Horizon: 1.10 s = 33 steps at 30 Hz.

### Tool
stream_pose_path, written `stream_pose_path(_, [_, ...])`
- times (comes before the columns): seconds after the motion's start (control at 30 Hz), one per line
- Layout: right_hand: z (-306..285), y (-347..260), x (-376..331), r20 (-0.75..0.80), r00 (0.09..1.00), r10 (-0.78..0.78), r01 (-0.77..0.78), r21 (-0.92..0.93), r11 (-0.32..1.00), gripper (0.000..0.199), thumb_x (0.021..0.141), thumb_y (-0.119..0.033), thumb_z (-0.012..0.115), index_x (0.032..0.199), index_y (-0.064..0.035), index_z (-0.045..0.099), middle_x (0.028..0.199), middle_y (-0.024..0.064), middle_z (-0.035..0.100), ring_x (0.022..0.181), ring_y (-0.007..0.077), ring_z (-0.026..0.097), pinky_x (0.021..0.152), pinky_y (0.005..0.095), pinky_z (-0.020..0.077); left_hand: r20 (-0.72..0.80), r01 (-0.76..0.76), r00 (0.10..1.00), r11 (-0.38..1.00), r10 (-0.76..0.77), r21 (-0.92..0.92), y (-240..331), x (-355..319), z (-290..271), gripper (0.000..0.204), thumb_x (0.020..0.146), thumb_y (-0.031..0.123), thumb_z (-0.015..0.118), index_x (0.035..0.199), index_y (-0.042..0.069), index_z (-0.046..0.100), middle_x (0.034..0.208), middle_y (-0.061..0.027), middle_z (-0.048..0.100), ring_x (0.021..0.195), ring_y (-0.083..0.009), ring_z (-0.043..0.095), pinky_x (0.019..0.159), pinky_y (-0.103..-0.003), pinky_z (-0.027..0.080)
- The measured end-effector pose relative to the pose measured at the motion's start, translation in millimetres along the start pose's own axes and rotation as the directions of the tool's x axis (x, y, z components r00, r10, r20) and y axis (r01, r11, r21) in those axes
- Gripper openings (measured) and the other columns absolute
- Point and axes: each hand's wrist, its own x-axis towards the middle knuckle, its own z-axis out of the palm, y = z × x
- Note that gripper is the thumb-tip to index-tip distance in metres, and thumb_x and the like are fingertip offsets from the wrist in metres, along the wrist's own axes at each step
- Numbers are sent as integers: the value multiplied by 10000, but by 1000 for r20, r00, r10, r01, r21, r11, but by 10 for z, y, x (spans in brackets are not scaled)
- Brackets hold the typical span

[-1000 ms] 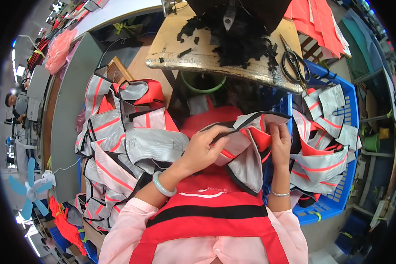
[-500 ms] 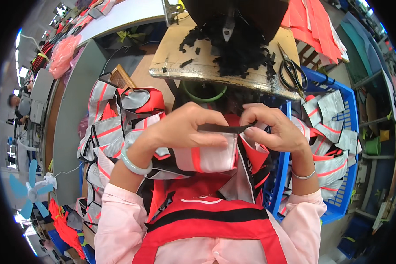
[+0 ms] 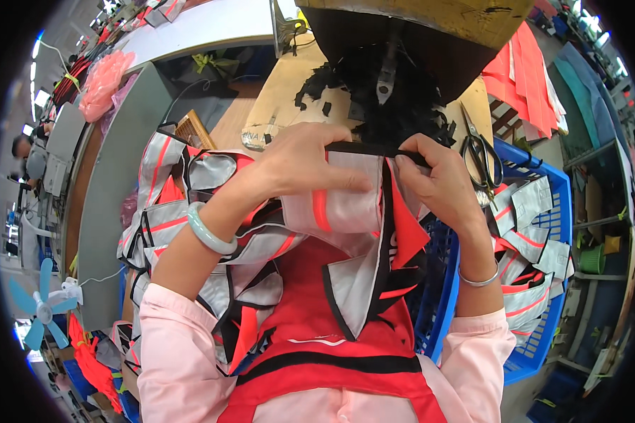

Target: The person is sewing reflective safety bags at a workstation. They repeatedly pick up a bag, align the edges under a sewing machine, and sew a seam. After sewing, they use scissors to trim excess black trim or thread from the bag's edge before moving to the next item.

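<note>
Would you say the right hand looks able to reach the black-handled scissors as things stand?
Probably yes: the scissors lie near the right hand with nothing visibly between, though it would likely need to release the fabric first.

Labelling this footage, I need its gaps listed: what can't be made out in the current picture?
Head view: some fingers of the left hand, behind the hand itself and the striped grey fabric.
Head view: the top of the machine body, cut off by the upper edge.
Head view: the bottom of the blue basket, under grey pieces.
Head view: what the person at far left is doing, too small and blurred.
</note>
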Motion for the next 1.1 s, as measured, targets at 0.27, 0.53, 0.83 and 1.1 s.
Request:
stream_pose_path(0.27, [100,175,301,-47,997,55,-49,111,993,246,873,-203,592,916,38,608,700,42,567,670,75,473,604,265,416,252,74,965,997,-71,1,-141,531,-320,767,647,487,803,1162,-54,632,1061,-174,685,997,-279,647,891,-335,481])
stream_pose_path(0.53, [70,270,522,20,993,115,-116,132,984,318,852,-251,587,930,53,639,732,84,621,710,122,565,677,286,466,349,138,932,987,-101,-82,-359,812,-362,759,673,447,813,1181,-80,612,1033,-134,684,932,-191,655,839,-281,497])
stream_pose_path(0.83, [40,374,645,78,989,123,-136,189,973,334,837,-256,581,929,57,654,730,89,629,701,135,572,674,297,473,426,265,892,938,-152,-222,-370,899,-389,864,661,427,833,1256,-126,537,1129,-181,650,1016,-221,638,904,-284,486])
stream_pose_path(1.1, [18,292,646,71,987,146,-159,216,964,343,842,-253,577,945,64,656,743,95,631,714,129,568,685,292,474,411,303,890,929,-197,-211,-458,892,-389,975,637,488,831,1328,-105,483,1275,-239,568,1180,-288,565,1013,-311,422])
